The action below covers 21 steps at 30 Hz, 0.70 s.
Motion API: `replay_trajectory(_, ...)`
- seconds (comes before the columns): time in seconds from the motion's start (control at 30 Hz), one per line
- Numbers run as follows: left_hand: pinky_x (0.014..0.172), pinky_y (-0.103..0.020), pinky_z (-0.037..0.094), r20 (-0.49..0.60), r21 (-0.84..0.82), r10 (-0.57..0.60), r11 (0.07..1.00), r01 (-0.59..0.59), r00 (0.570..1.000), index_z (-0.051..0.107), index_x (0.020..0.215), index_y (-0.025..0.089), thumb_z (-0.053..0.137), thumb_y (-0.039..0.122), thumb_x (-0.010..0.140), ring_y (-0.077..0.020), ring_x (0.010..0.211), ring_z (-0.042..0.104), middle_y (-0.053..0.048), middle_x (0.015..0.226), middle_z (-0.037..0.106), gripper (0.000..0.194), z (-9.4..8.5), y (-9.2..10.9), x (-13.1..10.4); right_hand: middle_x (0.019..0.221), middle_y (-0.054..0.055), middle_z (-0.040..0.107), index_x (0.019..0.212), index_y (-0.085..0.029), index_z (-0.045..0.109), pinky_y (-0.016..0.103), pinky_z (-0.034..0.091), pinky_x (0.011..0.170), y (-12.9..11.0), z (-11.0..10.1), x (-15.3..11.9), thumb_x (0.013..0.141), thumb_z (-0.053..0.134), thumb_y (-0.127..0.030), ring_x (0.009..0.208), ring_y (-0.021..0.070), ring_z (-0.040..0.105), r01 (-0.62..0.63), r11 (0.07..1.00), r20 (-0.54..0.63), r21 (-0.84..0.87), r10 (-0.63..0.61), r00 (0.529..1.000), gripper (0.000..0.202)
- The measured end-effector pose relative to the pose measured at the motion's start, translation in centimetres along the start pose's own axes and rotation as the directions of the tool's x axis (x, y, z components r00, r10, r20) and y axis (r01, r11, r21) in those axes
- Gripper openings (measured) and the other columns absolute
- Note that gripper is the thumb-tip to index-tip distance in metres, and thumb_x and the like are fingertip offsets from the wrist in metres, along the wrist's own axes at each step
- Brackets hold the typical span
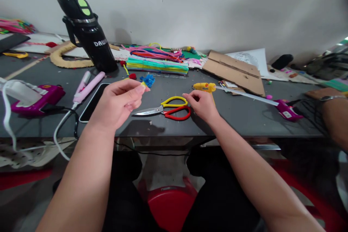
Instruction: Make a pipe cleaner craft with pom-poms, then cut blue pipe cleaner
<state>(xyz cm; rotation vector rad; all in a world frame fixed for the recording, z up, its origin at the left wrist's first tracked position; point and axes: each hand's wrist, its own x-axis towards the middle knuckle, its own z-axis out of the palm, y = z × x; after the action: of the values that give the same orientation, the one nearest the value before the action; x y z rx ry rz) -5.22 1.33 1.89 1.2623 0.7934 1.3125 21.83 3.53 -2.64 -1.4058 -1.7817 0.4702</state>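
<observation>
My left hand (119, 101) pinches a small blue and yellow fluffy piece (148, 80) between thumb and fingertips, raised over the grey table. Scissors (163, 110) with one yellow and one red handle lie on the table between my hands, blades pointing left. My right hand (201, 105) is beside the scissors' handles with its thumb and fingers pinched together; whatever may be between them is too small to make out. Just behind it lies a yellow glue gun (205, 87), partly covered by the hand. A red pompom (132, 76) sits behind my left hand.
At the left are a black bottle (94, 40), a pink hair iron (88, 87), a phone (94, 103) and a purple power socket (40, 99). Bundled pipe cleaners (157, 65) and cardboard (233, 70) lie at the back. Another person's arm (335, 116) rests at the right.
</observation>
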Motion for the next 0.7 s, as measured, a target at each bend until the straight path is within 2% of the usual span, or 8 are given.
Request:
replay_trajectory(0.07, 0.044, -0.023, 0.027, 0.002, -0.010, 0.020, 1.000, -0.020, 1.000, 0.077, 0.080, 0.018, 0.080, 0.029, 0.073, -0.0047, 0.045, 0.034, 0.000, 0.058, 0.056, 0.013, 0.0, -0.2, 0.1, 0.068, 0.002, 0.064, 0.075, -0.016, 0.069, 0.027, 0.041, 0.060, 0.0, 0.2, 0.0, 0.088, 0.064, -0.043, 0.062, 0.0129, 0.054, 0.024, 1.000, -0.003, 0.008, -0.024, 1.000, 0.030)
replay_trajectory(0.13, 0.044, -0.023, 0.027, 0.005, 0.013, 0.020, 1.000, -0.020, 1.000, 0.078, 0.080, 0.018, 0.082, 0.028, 0.071, -0.0049, 0.045, 0.036, 0.000, 0.058, 0.057, 0.013, 0.3, -0.4, 0.1, 0.077, 0.004, 0.070, 0.083, -0.016, 0.072, 0.027, 0.045, 0.064, -0.1, 0.3, 0.0, 0.087, 0.065, -0.042, 0.068, 0.0149, 0.059, 0.041, 0.999, -0.016, 0.029, -0.041, 0.999, 0.027)
replay_trajectory(0.27, 0.046, -0.022, 0.030, 0.032, 0.008, -0.027, 1.000, 0.027, 0.999, 0.078, 0.077, 0.018, 0.087, 0.028, 0.066, -0.0060, 0.049, 0.042, 0.000, 0.059, 0.058, 0.018, 1.0, -1.1, -0.1, 0.061, 0.003, 0.061, 0.068, -0.016, 0.070, 0.028, 0.043, 0.057, -0.5, 0.4, -0.2, 0.092, 0.057, -0.051, 0.058, 0.0140, 0.054, 0.041, 0.999, -0.006, -0.019, -0.041, 0.999, 0.045)
replay_trajectory(0.4, 0.051, -0.023, 0.035, 0.082, -0.049, -0.012, 0.999, 0.016, 0.997, 0.078, 0.078, 0.022, 0.088, 0.031, 0.065, -0.0075, 0.054, 0.045, 0.001, 0.060, 0.057, 0.018, 1.3, -1.9, -0.2, 0.099, 0.008, 0.068, 0.093, -0.018, 0.074, 0.030, 0.051, 0.070, -1.2, 0.3, -0.4, 0.091, 0.062, -0.040, 0.081, 0.0166, 0.062, 0.257, 0.964, -0.019, 0.066, -0.257, 0.966, 0.026)
replay_trajectory(0.5, 0.055, -0.026, 0.038, 0.150, -0.011, 0.002, 1.000, 0.000, 0.989, 0.077, 0.077, 0.020, 0.083, 0.033, 0.072, -0.0098, 0.058, 0.047, -0.001, 0.066, 0.058, 0.014, 1.5, -2.2, -0.2, 0.099, 0.008, 0.068, 0.085, -0.020, 0.075, 0.033, 0.052, 0.081, -2.3, 0.1, -0.8, 0.091, 0.064, -0.035, 0.088, 0.0173, 0.063, 0.329, 0.932, -0.033, 0.151, -0.328, 0.944, 0.020)
replay_trajectory(0.57, 0.058, -0.027, 0.040, 0.182, 0.023, -0.004, 1.000, 0.000, 0.983, 0.077, 0.077, 0.019, 0.080, 0.034, 0.076, -0.0114, 0.062, 0.049, -0.002, 0.067, 0.058, 0.015, 1.7, -2.4, -0.2, 0.106, 0.008, 0.068, 0.102, -0.021, 0.074, 0.032, 0.054, 0.082, -3.2, 0.0, -1.2, 0.093, 0.062, -0.034, 0.091, 0.0166, 0.063, 0.314, 0.916, -0.013, 0.251, -0.321, 0.947, 0.020)
replay_trajectory(0.63, 0.061, -0.027, 0.041, 0.207, 0.048, -0.022, 0.999, 0.013, 0.978, 0.076, 0.077, 0.019, 0.077, 0.034, 0.079, -0.0123, 0.066, 0.051, -0.002, 0.069, 0.059, 0.015, 1.9, -2.6, -0.2, 0.116, 0.008, 0.066, 0.129, -0.024, 0.063, 0.030, 0.055, 0.080, -3.9, -0.2, -1.8, 0.091, 0.064, -0.034, 0.093, 0.0158, 0.064, 0.264, 0.888, 0.039, 0.376, -0.300, 0.953, 0.039)
replay_trajectory(0.7, 0.063, -0.026, 0.042, 0.229, 0.063, -0.043, 0.998, 0.029, 0.973, 0.076, 0.078, 0.019, 0.076, 0.034, 0.080, -0.0124, 0.068, 0.053, -0.002, 0.071, 0.060, 0.015, 2.1, -2.8, -0.1, 0.112, 0.006, 0.066, 0.138, -0.026, 0.055, 0.028, 0.056, 0.078, -4.5, -0.3, -2.4, 0.088, 0.069, -0.035, 0.090, 0.0146, 0.064, 0.210, 0.854, 0.091, 0.476, -0.285, 0.954, 0.053)
